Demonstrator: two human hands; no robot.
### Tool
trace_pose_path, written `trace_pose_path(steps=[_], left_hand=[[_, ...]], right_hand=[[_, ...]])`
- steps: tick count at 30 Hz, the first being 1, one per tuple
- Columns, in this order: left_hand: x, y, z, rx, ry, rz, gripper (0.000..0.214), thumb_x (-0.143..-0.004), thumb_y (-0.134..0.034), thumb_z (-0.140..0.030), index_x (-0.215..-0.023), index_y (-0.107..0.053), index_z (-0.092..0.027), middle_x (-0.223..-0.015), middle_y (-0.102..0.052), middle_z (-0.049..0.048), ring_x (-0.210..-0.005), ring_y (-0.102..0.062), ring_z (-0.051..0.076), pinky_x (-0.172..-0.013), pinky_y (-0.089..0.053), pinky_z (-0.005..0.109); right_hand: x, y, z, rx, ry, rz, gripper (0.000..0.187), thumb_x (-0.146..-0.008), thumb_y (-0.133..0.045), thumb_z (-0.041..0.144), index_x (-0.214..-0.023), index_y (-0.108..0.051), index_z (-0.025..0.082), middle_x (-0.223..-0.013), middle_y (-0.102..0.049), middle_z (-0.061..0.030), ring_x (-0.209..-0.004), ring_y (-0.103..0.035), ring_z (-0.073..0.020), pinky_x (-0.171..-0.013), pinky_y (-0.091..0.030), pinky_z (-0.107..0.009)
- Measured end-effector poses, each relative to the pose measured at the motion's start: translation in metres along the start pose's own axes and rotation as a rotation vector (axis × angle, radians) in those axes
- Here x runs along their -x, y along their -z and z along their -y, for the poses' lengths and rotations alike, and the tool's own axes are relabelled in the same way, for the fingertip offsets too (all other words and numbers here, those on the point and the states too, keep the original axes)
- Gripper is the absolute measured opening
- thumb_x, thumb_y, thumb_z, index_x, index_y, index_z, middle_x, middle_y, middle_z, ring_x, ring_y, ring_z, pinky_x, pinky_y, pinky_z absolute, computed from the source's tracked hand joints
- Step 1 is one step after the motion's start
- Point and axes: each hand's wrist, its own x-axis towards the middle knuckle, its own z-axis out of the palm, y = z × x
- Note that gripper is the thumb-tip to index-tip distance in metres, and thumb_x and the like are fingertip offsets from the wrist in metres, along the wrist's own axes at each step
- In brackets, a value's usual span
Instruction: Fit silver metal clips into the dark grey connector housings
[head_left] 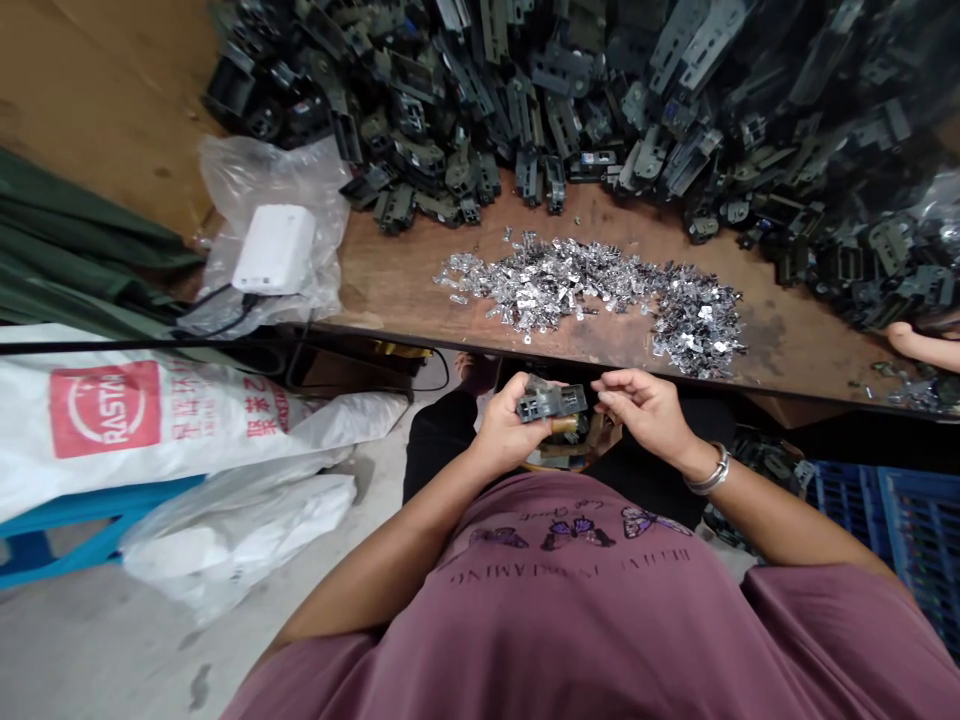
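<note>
My left hand grips a dark grey plastic bracket with slotted openings, holding it just below the table edge. My right hand is curled with its fingertips close to the bracket's right end. Anything small between those fingers is hidden. Under the hands, a round dish of parts rests on my lap, mostly hidden. On the wooden table, a pile of small silver metal clips lies beyond my hands. Farther back sits a large heap of dark brackets.
Another person's hand reaches in at the right table edge. A white device lies on a clear plastic bag. A white woven sack, green cloth and a blue crate surround my seat.
</note>
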Motion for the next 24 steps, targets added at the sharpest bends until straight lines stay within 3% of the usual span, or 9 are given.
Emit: trace_pose_path(steps=[3,5,8,11,14,18,21,24], left_hand=[[0.001,-0.005,0.005,0.039,-0.042,0.010,0.043,-0.053,-0.089,-0.031,-0.085,-0.063,-0.020,-0.097,-0.074,0.0064,-0.085,-0.068,0.019,-0.081,-0.053,0.032],[0.001,-0.008,0.011,0.080,-0.077,0.015,0.043,-0.055,-0.089,-0.032,-0.086,-0.062,-0.020,-0.101,-0.074,0.0071,-0.089,-0.068,0.019,-0.086,-0.052,0.032],[0.001,-0.005,0.016,0.135,-0.084,0.050,0.048,-0.054,-0.090,-0.033,-0.092,-0.062,-0.020,-0.108,-0.072,0.0080,-0.098,-0.068,0.020,-0.091,-0.050,0.033],[0.002,0.004,0.011,0.250,-0.001,0.234,0.062,-0.053,-0.089,-0.044,-0.103,-0.064,-0.018,-0.110,-0.071,0.0109,-0.101,-0.067,0.024,-0.088,-0.051,0.032],[0.001,0.010,0.001,0.391,0.169,0.316,0.062,-0.064,-0.081,-0.054,-0.109,-0.062,-0.016,-0.101,-0.071,0.0117,-0.088,-0.069,0.022,-0.076,-0.053,0.030],[-0.003,0.005,-0.006,0.417,0.357,0.273,0.049,-0.069,-0.077,-0.040,-0.109,-0.061,-0.017,-0.086,-0.070,0.0068,-0.064,-0.066,0.015,-0.053,-0.050,0.024],[-0.009,-0.001,-0.009,0.538,0.365,0.212,0.045,-0.066,-0.072,-0.033,-0.107,-0.061,-0.018,-0.086,-0.069,0.0063,-0.066,-0.065,0.016,-0.051,-0.051,0.023],[-0.015,-0.006,-0.014,0.582,0.347,0.162,0.036,-0.062,-0.070,-0.029,-0.095,-0.060,-0.017,-0.088,-0.069,0.0070,-0.068,-0.065,0.016,-0.048,-0.051,0.023]], right_hand=[[-0.003,-0.015,-0.002,-0.261,-0.227,0.087,0.034,-0.072,-0.077,0.045,-0.090,-0.068,0.017,-0.066,-0.069,-0.0005,-0.048,-0.058,-0.0107,-0.042,-0.045,-0.020],[-0.007,-0.024,-0.003,-0.412,-0.304,0.090,0.035,-0.067,-0.080,0.044,-0.086,-0.067,0.017,-0.061,-0.063,0.0021,-0.042,-0.050,-0.0074,-0.039,-0.041,-0.019],[-0.013,-0.029,-0.006,-0.573,-0.368,0.100,0.039,-0.062,-0.082,0.041,-0.087,-0.064,0.018,-0.064,-0.059,0.0042,-0.041,-0.042,-0.0043,-0.037,-0.033,-0.017],[-0.013,-0.025,-0.005,-0.524,-0.334,0.175,0.043,-0.072,-0.076,0.046,-0.103,-0.060,0.021,-0.067,-0.052,0.0065,-0.043,-0.037,-0.0044,-0.037,-0.027,-0.017],[-0.011,-0.019,-0.001,-0.205,-0.109,0.264,0.042,-0.085,-0.063,0.047,-0.119,-0.054,0.023,-0.075,-0.054,0.0041,-0.054,-0.047,-0.0082,-0.047,-0.038,-0.019],[-0.029,-0.006,0.009,0.324,0.171,0.414,0.032,-0.099,-0.043,0.039,-0.123,-0.055,0.022,-0.088,-0.064,-0.0019,-0.070,-0.059,-0.0131,-0.066,-0.049,-0.027],[-0.065,0.005,0.017,0.769,0.309,0.215,0.030,-0.101,-0.039,0.032,-0.115,-0.061,0.018,-0.100,-0.068,-0.0081,-0.089,-0.062,-0.0189,-0.082,-0.048,-0.032],[-0.102,0.010,0.022,1.253,0.305,0.076,0.028,-0.098,-0.044,0.025,-0.116,-0.064,0.015,-0.107,-0.065,-0.0141,-0.098,-0.060,-0.0243,-0.083,-0.044,-0.032]])
